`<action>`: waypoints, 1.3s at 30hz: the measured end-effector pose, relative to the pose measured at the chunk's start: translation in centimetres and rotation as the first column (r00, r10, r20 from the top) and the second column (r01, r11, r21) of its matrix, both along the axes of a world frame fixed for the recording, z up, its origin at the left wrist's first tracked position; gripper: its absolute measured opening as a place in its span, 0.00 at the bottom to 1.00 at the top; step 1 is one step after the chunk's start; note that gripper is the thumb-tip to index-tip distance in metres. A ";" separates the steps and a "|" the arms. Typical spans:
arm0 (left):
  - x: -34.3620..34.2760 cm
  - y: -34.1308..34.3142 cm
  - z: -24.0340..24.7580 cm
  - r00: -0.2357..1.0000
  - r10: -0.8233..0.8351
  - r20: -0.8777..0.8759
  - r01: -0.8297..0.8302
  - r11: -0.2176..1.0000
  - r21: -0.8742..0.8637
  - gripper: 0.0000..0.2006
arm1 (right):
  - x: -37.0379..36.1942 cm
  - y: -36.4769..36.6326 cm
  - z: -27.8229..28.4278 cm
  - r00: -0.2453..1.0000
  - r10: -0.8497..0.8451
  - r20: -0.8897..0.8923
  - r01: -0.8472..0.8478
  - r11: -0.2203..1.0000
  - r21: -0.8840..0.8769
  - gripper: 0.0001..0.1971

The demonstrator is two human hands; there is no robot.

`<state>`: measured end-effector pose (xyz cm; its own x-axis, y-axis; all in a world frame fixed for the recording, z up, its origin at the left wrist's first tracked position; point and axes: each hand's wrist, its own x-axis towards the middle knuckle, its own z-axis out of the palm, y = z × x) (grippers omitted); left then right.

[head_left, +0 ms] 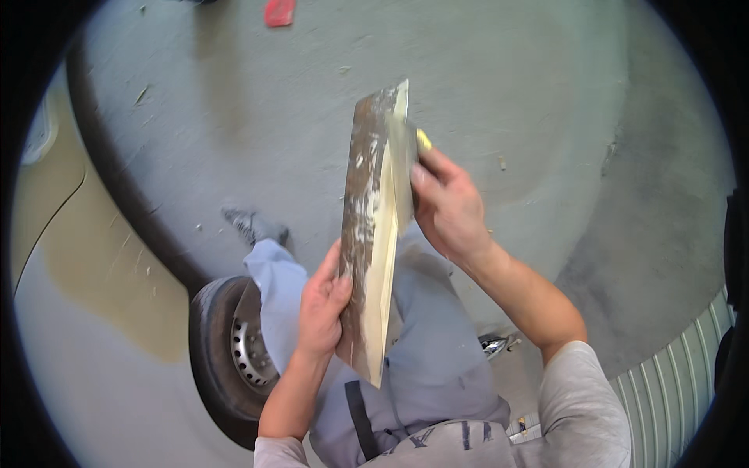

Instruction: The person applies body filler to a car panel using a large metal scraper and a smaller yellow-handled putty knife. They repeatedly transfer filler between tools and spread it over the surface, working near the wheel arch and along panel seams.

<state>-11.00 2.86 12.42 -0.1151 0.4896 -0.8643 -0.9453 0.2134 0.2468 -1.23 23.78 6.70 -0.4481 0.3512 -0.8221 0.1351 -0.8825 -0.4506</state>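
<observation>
My left hand [320, 308] is closed round the near part of a long, brown-stained filling knife [362, 168], held tilted in front of my legs. White smears mark its face, and a thick strip of cream filler [379, 285] runs along its right edge. My right hand [454, 209] pinches a smaller flat putty spreader [402, 168], partly blurred, whose blade lies against the filler near the far end of the knife. A bit of yellow shows beside my right fingertips. The fingers under both tools are partly hidden.
At the left stands a car body [117, 296] with a dull tan patch, above a black tyre on a steel wheel [248, 347]. A red piece [279, 12] lies on the grey floor [499, 78]. Ribbed panelling [675, 382] curves along the lower right.
</observation>
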 end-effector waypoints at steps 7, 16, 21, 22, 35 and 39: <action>-7.7 -3.9 -5.5 0.943 -0.299 -0.146 0.295 0.954 -0.048 0.33 | 4.4 -2.2 -0.1 0.834 0.475 0.280 -0.535 0.820 0.204 0.19; -25.8 1.2 -14.5 -0.640 -0.461 -0.615 0.731 -0.118 -0.672 0.22 | -5.6 -6.3 -6.4 0.803 0.345 0.485 -0.588 0.326 0.740 0.12; -33.3 -1.8 -16.8 -0.853 -0.114 -0.510 0.492 -0.504 -0.710 0.15 | -14.5 -20.7 -16.6 0.404 0.731 0.549 -0.870 0.122 0.477 0.22; -34.0 -2.5 -17.6 -0.868 -0.130 -0.478 0.464 -0.553 -0.692 0.13 | -15.7 -23.4 -18.7 0.358 0.820 0.446 -0.893 0.160 0.421 0.20; -44.9 -13.1 -28.7 -0.993 0.081 -0.088 -0.034 -0.897 -0.441 0.05 | -24.4 -48.7 -28.5 0.633 0.727 -0.268 -0.712 0.682 0.166 0.25; -46.3 -14.0 -29.3 -1.000 -0.022 -0.007 0.023 -0.944 -0.329 0.08 | -26.0 -50.9 -29.8 0.620 0.731 -0.285 -0.740 0.666 0.097 0.24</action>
